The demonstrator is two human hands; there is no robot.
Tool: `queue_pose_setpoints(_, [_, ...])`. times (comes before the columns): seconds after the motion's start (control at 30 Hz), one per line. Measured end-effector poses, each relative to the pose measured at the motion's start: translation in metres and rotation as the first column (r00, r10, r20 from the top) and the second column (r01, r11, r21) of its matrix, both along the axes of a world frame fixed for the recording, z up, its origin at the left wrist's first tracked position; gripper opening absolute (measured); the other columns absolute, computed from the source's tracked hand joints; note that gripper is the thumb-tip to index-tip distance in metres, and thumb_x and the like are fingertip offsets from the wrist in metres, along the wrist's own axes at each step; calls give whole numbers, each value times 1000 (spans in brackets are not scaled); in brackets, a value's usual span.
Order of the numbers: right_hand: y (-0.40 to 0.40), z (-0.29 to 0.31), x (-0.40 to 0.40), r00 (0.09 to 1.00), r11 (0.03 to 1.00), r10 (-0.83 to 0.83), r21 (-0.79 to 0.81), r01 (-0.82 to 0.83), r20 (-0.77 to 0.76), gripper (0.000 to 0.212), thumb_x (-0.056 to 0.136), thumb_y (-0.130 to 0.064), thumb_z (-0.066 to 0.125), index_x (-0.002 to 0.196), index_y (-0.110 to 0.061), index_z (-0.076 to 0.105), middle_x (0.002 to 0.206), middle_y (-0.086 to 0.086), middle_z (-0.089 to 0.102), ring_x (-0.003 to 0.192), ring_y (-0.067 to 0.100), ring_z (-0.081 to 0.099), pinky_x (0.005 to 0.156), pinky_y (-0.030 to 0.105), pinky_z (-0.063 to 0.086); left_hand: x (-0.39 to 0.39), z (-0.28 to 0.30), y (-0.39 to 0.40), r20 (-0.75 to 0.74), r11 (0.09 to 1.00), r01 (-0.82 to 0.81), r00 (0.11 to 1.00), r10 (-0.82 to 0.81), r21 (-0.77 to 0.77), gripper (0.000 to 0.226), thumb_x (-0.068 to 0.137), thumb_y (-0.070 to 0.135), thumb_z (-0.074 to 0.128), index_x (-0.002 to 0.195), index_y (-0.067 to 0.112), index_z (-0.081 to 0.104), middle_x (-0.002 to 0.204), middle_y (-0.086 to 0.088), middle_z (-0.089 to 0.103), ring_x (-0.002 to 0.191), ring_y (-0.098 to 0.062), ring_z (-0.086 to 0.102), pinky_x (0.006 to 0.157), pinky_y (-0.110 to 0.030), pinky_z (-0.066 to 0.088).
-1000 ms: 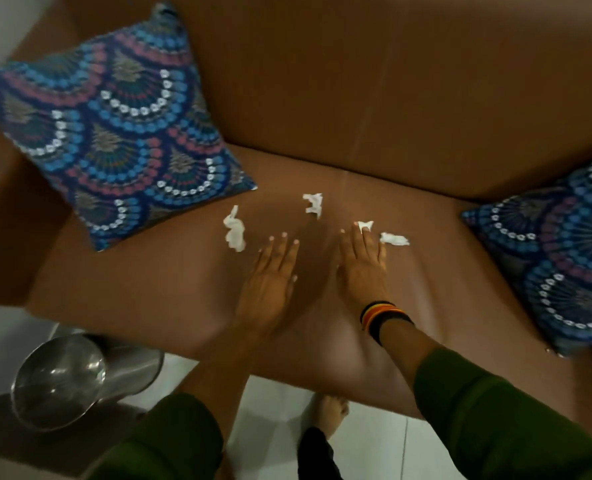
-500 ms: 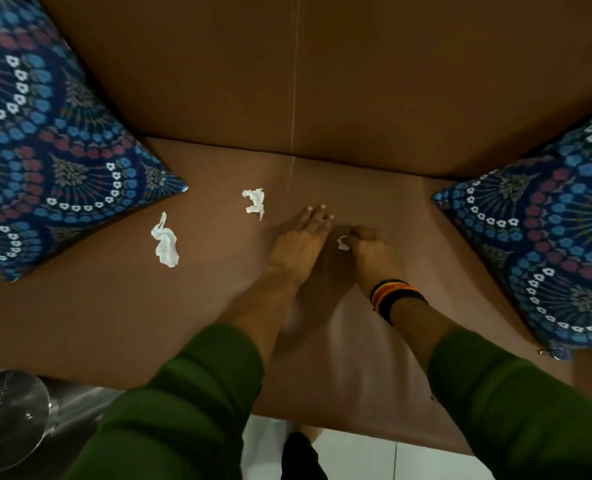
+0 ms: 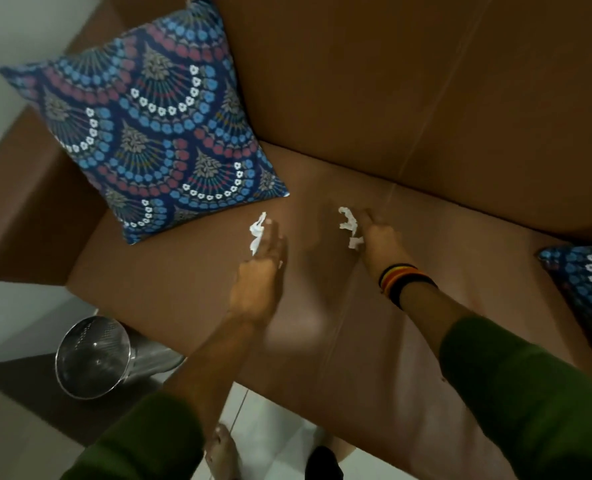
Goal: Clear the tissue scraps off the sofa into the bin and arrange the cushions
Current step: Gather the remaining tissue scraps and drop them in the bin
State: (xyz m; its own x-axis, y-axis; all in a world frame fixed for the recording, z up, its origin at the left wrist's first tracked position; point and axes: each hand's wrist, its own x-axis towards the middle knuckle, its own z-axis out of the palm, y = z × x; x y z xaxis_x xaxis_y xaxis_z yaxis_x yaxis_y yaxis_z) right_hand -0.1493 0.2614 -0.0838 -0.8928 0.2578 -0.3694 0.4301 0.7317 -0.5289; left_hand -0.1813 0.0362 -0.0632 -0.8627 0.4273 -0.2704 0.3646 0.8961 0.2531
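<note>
Shifted leftward since half a second ago: left hand now touching tissue scrap, fingers extended. Right hand pinching scraps on sofa seat. Left cushion nearby; steel bin on floor; second cushion at right.

Head view, brown sofa seat. L hand at centre, fingertips touching tissue scrap at 11 o'clock of hand. R hand pinches crumpled scraps, wrist w/ striped bands. Patterned cushion at 10 o'clock; 2nd cushion at 3 o'clock; steel bin at 8 o'clock, on floor
</note>
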Motion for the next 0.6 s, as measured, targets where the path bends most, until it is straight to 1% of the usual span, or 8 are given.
queue_pose_setpoints(0.07, [-10,-10,-23,998,998,58,-5,-58,30,66,93,2,53,150,-23,32,147,6,44,110,25,63,95,36,54,-18,-4,-13,10,993,-18,1000,19,-114,78,93,-6,52,159,26,25,170,-9,15,99,-42,66,84,-49,54])
queue_pose_setpoints(0.13, [-13,-24,-39,985,986,98,119,-115,143,52,94,-2,54,144,-11,44,143,23,49,118,38,59,99,44,51,-37,-21,-19,40,991,-42,998,47,-127,86,91,-3,59,160,29,18,168,-8,20,106,-38,64,85,-51,57])
queue_pose_setpoints(0.2, [-16,-33,-46,979,980,90,158,-119,181,39,94,-6,54,133,-5,56,133,25,56,118,43,57,98,45,50,-58,-43,-19,46,986,-29,998,37,-165,62,97,16,56,154,24,35,148,-15,52,107,-38,65,89,-50,57])
queue_pose_setpoints(0.27, [-20,-37,-44,990,980,60,183,-84,131,30,92,-10,59,120,-3,66,125,22,62,109,41,63,93,42,54,-72,-55,-16,22,972,-1,1000,6,-237,40,101,36,44,130,15,61,122,-16,68,104,-38,66,94,-45,54])
queue_pose_setpoints(0.37, [-35,-30,-27,992,989,-54,146,37,114,27,86,-24,67,99,-2,74,106,21,72,91,38,69,82,40,60,-56,-48,-18,59,979,57,997,-47,-195,21,97,13,55,112,5,68,113,-17,68,104,-38,64,82,-36,49])
queue_pose_setpoints(0.43, [-55,-11,-9,992,996,-60,74,52,110,23,86,-20,67,93,0,77,100,22,73,89,38,70,83,42,59,-42,-45,-31,144,988,94,987,-76,-123,21,95,6,52,106,0,68,110,-19,70,101,-38,66,82,-39,48])
queue_pose_setpoints(0.53, [-95,17,14,996,999,-17,-32,20,82,27,82,-24,63,91,-4,79,102,21,74,94,38,70,90,43,56,-16,-34,-72,298,988,-143,947,120,54,21,92,17,48,73,16,57,88,-14,70,80,-26,66,69,-33,46])
queue_pose_setpoints(0.6, [-133,29,19,999,994,2,-105,2,41,44,76,-38,51,90,-8,80,101,17,74,94,35,70,91,41,56,5,-15,-104,389,902,-386,875,290,195,25,97,26,51,74,23,59,90,-6,73,83,-23,67,78,-35,54])
